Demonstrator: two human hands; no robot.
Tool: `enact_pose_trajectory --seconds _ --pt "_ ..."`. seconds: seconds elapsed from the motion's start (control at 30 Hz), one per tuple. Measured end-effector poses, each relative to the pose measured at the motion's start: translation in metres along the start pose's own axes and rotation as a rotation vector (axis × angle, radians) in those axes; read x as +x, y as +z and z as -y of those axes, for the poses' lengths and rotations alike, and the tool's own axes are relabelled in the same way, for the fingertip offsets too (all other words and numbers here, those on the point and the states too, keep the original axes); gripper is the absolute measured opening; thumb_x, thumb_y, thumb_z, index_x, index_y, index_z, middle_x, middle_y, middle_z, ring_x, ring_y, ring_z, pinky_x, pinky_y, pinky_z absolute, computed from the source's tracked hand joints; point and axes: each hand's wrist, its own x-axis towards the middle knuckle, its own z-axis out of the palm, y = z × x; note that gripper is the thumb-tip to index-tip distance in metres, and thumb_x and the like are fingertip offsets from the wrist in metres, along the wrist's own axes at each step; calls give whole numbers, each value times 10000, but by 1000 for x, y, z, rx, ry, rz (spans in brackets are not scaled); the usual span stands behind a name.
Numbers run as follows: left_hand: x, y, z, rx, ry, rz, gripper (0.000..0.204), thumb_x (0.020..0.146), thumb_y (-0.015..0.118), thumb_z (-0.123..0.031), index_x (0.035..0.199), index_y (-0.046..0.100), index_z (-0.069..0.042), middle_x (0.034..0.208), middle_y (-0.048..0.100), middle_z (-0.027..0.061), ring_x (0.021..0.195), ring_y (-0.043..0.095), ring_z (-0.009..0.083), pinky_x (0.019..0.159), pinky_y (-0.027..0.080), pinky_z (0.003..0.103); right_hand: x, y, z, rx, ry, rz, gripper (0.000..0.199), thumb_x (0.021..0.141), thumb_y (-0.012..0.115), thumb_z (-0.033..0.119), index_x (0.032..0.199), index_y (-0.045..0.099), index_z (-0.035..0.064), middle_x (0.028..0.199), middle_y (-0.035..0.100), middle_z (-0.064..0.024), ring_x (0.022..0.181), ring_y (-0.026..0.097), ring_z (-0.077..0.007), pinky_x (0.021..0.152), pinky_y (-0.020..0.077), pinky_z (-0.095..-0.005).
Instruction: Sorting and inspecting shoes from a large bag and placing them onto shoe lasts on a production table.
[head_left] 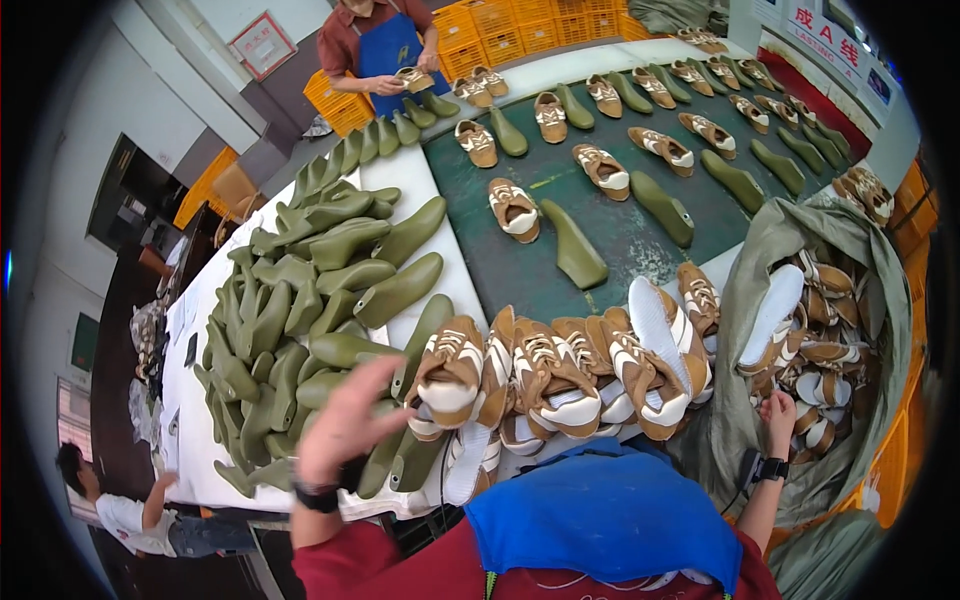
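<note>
My left hand, slightly smeared by motion, is held over the near edge of a pile of olive-green shoe lasts. Its thumb and fingers are spread and it holds nothing. Just right of it, a brown-and-white sneaker stands at the end of a row of similar shoes along the table's near edge. Beside the left rim of a grey-green sack full of such shoes is my right hand, its fingers curled closed. What they grip, if anything, cannot be made out. A white-soled shoe lies at the sack's mouth.
A green conveyor belt carries sneakers and lasts in rows. Across the table, a person in a blue apron handles a shoe. Orange crates stand behind. Another person is at the far left.
</note>
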Motion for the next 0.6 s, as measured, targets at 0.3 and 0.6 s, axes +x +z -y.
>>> enact_pose_trajectory --seconds 0.3,0.6 --pt "-10 -220 61 -178 -277 -662 354 817 563 -160 1148 508 -47 916 611 68 833 585 165 708 459 270 18 2 -48 -175 6 54 157 880 500 139 942 570 12 694 571 -7 586 519 -74 543 419 -204" --pt "132 -36 282 586 -321 -70 356 685 652 -231 979 591 -39 940 612 185 878 587 336 760 481 410 -7 5 -24 -321 -109 -2 141 856 495 104 884 575 -9 712 583 -37 622 542 -110 556 418 -231"
